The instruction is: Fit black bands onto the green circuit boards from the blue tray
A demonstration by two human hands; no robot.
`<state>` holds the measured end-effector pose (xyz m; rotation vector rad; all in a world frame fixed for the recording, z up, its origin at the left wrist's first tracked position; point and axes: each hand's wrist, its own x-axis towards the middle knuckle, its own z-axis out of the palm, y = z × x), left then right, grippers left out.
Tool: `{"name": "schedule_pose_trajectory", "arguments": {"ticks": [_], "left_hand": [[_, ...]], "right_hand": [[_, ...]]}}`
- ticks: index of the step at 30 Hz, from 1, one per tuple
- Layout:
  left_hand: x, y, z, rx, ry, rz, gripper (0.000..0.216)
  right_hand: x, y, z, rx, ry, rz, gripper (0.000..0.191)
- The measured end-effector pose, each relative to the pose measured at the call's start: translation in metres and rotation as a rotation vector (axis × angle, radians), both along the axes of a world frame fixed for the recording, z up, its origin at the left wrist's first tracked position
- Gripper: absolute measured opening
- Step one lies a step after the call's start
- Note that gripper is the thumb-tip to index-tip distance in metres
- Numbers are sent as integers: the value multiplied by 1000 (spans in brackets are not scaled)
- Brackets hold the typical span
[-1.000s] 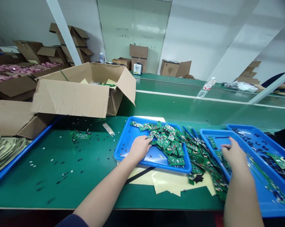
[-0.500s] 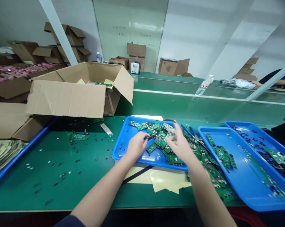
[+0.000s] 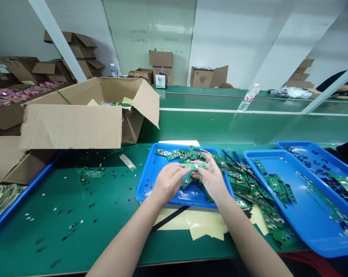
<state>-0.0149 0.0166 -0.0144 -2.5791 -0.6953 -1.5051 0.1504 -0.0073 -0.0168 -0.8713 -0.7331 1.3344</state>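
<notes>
Both hands meet over a blue tray (image 3: 150,181) heaped with small green circuit boards (image 3: 188,154). My left hand (image 3: 168,182) and my right hand (image 3: 212,181) together pinch one green circuit board (image 3: 197,166) held just above the pile, fingers closed on its two ends. More green boards spill (image 3: 243,184) over the tray's right edge onto the green table.
Two more blue trays (image 3: 303,215) with boards and small black parts lie at right. An open cardboard box (image 3: 72,125) stands at left, another blue tray edge (image 3: 24,192) beside it. Yellow paper sheets (image 3: 202,225) lie under the tray. Small black and white bits (image 3: 72,225) dot the table. A plastic bottle (image 3: 248,98) stands behind.
My right hand came from the right-hand tray over to the middle tray and joined the left hand on one board. The view drifted slightly.
</notes>
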Motion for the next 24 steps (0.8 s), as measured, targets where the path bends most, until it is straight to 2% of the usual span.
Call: {"name": "schedule_pose_trajectory", "arguments": {"ticks": [2, 4, 6, 8, 10, 14, 18, 21, 24], "left_hand": [[3, 0, -2, -179, -105, 29, 27], [8, -2, -2, -482, -263, 43, 35], [13, -4, -1, -891, -459, -43, 42], [19, -7, 0, -1269, -664, -186, 36], [23, -8, 2, -1468, -815, -274, 30], [21, -2, 7, -1463, -1006, -243, 28], [8, 11, 15, -1386, -1145, -167, 25], [4, 13, 17, -1381, -1128, -119, 24], [8, 7, 17, -1427, -1014, -117, 25]], "right_hand": [[-2, 0, 0, -17, 6, -25, 74], [-4, 0, -2, -15, -1, -44, 78], [-8, -2, -3, 9, -18, -64, 80], [-12, -5, -5, 37, -56, -64, 81], [-16, -7, -7, 71, -111, -35, 81], [-13, -8, -10, 181, -205, -47, 70], [-3, -8, -10, 271, -365, -103, 37], [-1, -9, -10, 297, -493, -74, 22], [-2, -12, -11, 328, -591, -37, 19]]}}
